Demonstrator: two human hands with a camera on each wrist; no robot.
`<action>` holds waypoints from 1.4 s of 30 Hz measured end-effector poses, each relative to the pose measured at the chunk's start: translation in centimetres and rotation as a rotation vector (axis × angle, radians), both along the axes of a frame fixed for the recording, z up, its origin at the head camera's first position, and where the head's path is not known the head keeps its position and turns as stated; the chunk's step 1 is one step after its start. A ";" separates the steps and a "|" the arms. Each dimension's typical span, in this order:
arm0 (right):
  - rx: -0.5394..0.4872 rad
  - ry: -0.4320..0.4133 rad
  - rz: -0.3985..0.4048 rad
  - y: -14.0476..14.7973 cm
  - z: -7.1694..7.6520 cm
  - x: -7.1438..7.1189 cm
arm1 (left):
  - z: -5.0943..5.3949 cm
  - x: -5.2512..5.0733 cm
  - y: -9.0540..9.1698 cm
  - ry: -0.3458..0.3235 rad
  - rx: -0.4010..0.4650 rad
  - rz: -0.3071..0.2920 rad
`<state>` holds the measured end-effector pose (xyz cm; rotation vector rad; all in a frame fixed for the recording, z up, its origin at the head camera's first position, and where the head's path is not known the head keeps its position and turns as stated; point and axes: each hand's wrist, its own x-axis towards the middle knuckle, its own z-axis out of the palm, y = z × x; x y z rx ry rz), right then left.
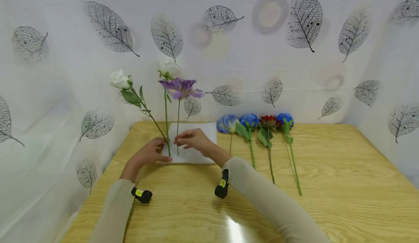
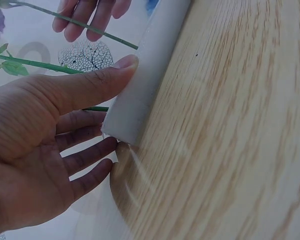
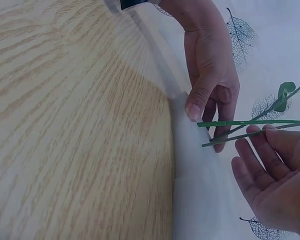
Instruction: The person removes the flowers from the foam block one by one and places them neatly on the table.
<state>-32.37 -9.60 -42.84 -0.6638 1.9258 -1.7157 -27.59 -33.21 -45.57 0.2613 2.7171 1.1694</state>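
Note:
In the head view, the left hand [image 1: 148, 154] grips the left end of a white slab [image 1: 196, 158], thumb at its front edge. The left wrist view shows its fingers curled about the slab's end [image 2: 135, 110]. The right hand [image 1: 195, 141] pinches the thin stem of a purple flower [image 1: 180, 88], upright over the slab. In the right wrist view, fingertips of the right hand [image 3: 277, 180] hold that stem near its lower end. Two white roses, one leaning left [image 1: 119, 79] and one upright [image 1: 170, 69], have stems meeting beside the left hand; whether they are fixed in the slab I cannot tell.
Right of the slab lie a pale blue flower [image 1: 227, 123], two deeper blue flowers [image 1: 250, 120] [image 1: 285, 118] and a red flower [image 1: 270, 122], stems toward the front. A leaf-patterned curtain [image 1: 242, 64] hangs behind the wooden table [image 1: 327, 163].

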 end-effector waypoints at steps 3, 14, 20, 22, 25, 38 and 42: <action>0.006 0.014 -0.001 0.0 0.2 0.3 | 0.0 0.0 0.0 -0.014 -0.003 0.005; 0.025 0.075 0.009 -0.1 0.5 0.8 | 0.1 0.1 0.0 -0.032 0.006 0.013; 0.008 0.079 -0.008 -0.1 0.7 1.1 | 0.2 0.1 0.0 -0.024 0.000 0.012; 0.007 0.084 -0.012 -0.1 0.6 1.1 | 0.2 0.2 0.1 -0.021 0.004 0.009; 0.010 0.096 -0.017 -0.1 0.6 1.1 | 0.3 0.2 0.1 -0.015 0.013 0.005; 0.003 0.148 -0.015 -0.1 1.3 1.1 | 0.4 0.3 0.1 -0.017 0.043 -0.008; 0.001 0.162 -0.014 0.1 1.9 1.1 | 0.4 0.4 0.1 -0.009 0.049 -0.013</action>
